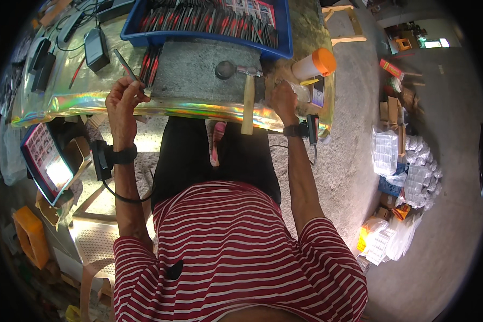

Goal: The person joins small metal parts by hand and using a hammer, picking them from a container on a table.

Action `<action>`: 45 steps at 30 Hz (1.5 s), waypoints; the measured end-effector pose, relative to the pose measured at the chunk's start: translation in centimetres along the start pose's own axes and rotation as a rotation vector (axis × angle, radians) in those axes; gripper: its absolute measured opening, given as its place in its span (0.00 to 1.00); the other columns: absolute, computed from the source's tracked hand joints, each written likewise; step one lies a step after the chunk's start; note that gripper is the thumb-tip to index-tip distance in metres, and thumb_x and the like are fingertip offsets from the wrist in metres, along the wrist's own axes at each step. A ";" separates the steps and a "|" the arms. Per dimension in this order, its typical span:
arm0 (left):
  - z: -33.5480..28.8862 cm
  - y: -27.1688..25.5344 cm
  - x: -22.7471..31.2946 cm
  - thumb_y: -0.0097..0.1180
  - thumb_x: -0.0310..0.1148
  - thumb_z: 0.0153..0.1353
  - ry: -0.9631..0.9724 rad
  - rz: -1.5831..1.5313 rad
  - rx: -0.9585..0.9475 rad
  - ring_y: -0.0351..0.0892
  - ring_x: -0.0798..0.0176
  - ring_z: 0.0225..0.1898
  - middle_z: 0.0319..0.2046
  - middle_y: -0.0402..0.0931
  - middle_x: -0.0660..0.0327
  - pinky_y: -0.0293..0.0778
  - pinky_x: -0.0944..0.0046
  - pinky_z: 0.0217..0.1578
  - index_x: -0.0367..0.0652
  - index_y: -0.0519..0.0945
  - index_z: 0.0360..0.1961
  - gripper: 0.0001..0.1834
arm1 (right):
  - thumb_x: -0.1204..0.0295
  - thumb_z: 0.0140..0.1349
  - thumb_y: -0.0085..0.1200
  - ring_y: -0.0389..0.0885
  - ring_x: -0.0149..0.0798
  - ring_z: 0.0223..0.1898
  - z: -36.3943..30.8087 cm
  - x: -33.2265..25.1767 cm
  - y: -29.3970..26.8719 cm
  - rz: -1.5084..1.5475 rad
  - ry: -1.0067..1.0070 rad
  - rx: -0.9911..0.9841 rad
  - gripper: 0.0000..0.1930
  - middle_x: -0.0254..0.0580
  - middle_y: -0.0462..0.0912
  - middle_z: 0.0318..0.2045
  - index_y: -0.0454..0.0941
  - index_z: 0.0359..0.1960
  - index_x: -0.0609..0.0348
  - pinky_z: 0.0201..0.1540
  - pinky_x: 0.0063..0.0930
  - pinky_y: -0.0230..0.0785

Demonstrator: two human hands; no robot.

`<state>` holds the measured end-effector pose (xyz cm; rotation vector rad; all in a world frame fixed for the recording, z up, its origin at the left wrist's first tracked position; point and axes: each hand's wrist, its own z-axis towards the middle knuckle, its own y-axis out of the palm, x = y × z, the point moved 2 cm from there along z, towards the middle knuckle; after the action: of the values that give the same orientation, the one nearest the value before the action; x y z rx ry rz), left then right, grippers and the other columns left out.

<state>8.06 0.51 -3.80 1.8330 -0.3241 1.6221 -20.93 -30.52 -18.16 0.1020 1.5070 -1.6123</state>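
My left hand (124,96) is raised at the table's near edge, fingers closed around one end of a thin, flat dark strip (124,63) that slants up to the left. Just right of it, several similar black-and-red strips (149,67) stand against a grey stone slab (190,67). A hammer (248,102) rests on the slab, its wooden handle jutting over the table edge toward me. My right hand (283,101) is closed beside a clear plastic bag or cup (300,91); whatever its fingers pinch is too small or hidden to make out.
A blue tray (209,38) full of black-and-red strips stands behind the slab. An orange-capped bottle (321,61) and a phone (317,92) lie at the right. Grey power adapters (96,51) with cables sit at the left. A plastic chair (94,241) is on the floor.
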 end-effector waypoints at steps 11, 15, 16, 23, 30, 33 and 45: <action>-0.8 0.2 0.6 0.48 0.31 0.52 -0.024 -0.004 -0.034 0.69 0.72 0.23 0.25 0.70 0.62 0.70 0.72 0.26 0.39 0.71 0.29 0.07 | 0.74 0.45 0.49 0.72 0.42 0.17 0.0 -7.5 -4.0 0.150 0.046 0.084 0.06 0.48 0.72 0.14 0.68 0.18 0.65 0.21 0.32 0.64; -1.0 0.5 0.5 0.47 0.31 0.53 -0.023 -0.027 -0.073 0.69 0.71 0.23 0.25 0.71 0.62 0.70 0.70 0.28 0.39 0.72 0.28 0.06 | 0.77 0.43 0.49 0.69 0.32 0.15 0.3 -6.9 -3.5 0.302 0.076 0.100 0.05 0.42 0.70 0.12 0.67 0.18 0.65 0.18 0.26 0.62; -1.1 0.7 0.6 0.47 0.31 0.53 -0.022 -0.026 -0.075 0.69 0.71 0.23 0.25 0.71 0.62 0.70 0.70 0.28 0.39 0.72 0.28 0.06 | 0.77 0.43 0.49 0.69 0.32 0.15 0.4 -6.6 -3.5 0.303 0.076 0.102 0.05 0.42 0.70 0.12 0.67 0.18 0.65 0.18 0.26 0.62; -1.5 2.5 1.0 0.46 0.28 0.53 -0.040 -0.095 -0.127 0.70 0.71 0.22 0.26 0.71 0.59 0.72 0.72 0.24 0.40 0.70 0.30 0.04 | 0.78 0.45 0.48 0.67 0.24 0.17 0.6 -7.3 -4.0 0.521 0.081 0.121 0.04 0.34 0.71 0.17 0.70 0.25 0.64 0.17 0.18 0.61; -1.8 6.2 1.3 0.48 0.25 0.53 -0.131 -0.225 -0.205 0.73 0.71 0.21 0.26 0.73 0.57 0.74 0.73 0.23 0.34 0.69 0.39 0.12 | 0.78 0.49 0.48 0.68 0.23 0.17 -0.5 -12.9 -6.4 0.775 0.246 0.018 0.02 0.33 0.70 0.16 0.71 0.24 0.64 0.18 0.14 0.61; -1.7 7.6 1.4 0.47 0.25 0.53 -0.189 -0.329 -0.248 0.74 0.71 0.22 0.26 0.73 0.56 0.75 0.73 0.23 0.33 0.69 0.39 0.11 | 0.78 0.52 0.47 0.68 0.23 0.18 -1.0 -17.7 -7.0 0.967 0.214 -0.094 0.04 0.35 0.72 0.18 0.72 0.28 0.66 0.20 0.15 0.64; -2.9 10.5 1.1 0.47 0.25 0.54 -0.377 -0.709 -0.337 0.76 0.67 0.23 0.27 0.75 0.54 0.76 0.70 0.24 0.35 0.71 0.29 0.04 | 0.77 0.56 0.44 0.62 0.19 0.15 -4.8 -29.5 -7.1 1.191 0.027 -0.224 0.03 0.31 0.69 0.18 0.67 0.28 0.63 0.16 0.11 0.55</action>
<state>-0.14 -5.37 0.56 1.7061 -0.0766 0.6963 -10.32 -11.78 3.74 0.7393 1.2150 -0.4840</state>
